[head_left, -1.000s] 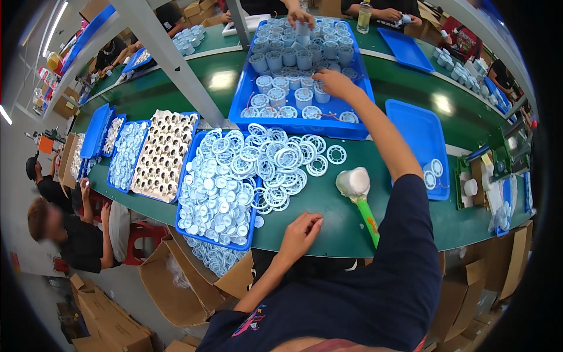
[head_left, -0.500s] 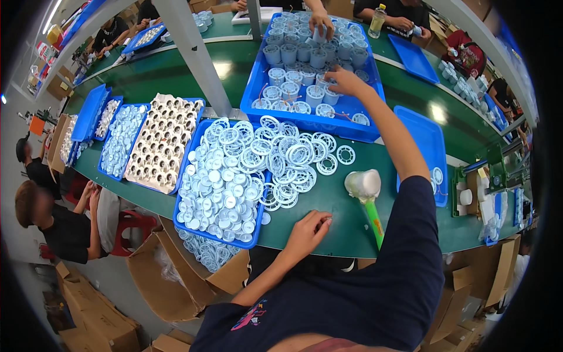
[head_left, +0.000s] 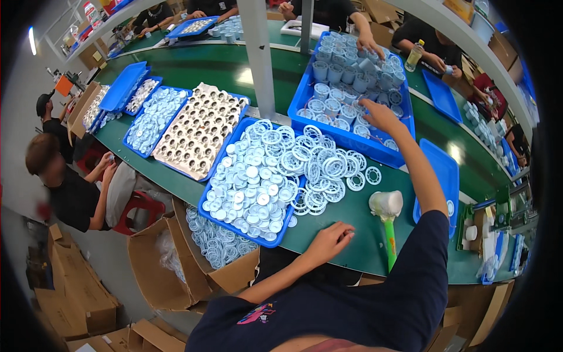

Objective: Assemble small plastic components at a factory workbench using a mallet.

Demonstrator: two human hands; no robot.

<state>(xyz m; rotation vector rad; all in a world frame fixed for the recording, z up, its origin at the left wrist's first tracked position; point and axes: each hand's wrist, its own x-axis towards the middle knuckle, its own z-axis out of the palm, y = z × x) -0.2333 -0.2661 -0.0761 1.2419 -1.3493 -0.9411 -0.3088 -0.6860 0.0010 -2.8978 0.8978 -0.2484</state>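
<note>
My left hand (head_left: 329, 242) rests on the green table near its front edge. Its fingers are curled together, and what they may hold is too small to make out. Over the big blue bin (head_left: 352, 136) reaches my right hand (head_left: 380, 116), fingers apart, at the tops of pale blue cylindrical housings (head_left: 332, 107) with thin wires. Between my arms lies a mallet (head_left: 386, 205) with a whitish head and green handle. Left of it, pale blue rings (head_left: 326, 164) spread in a loose pile beside a blue tray (head_left: 206, 206) heaped with round pale blue caps (head_left: 253, 190).
A co-worker's hand (head_left: 368, 44) is in the bin's far side. A blue tray (head_left: 437, 176) lies right of my right arm. An egg-crate-like tray (head_left: 200, 130) stands left, a metal post (head_left: 260, 64) behind. Cardboard boxes (head_left: 167, 258) sit below the table edge.
The whole view has shifted, so the table appears farther right. My right hand has come slightly nearer over the bin. My left hand stays on the table.
</note>
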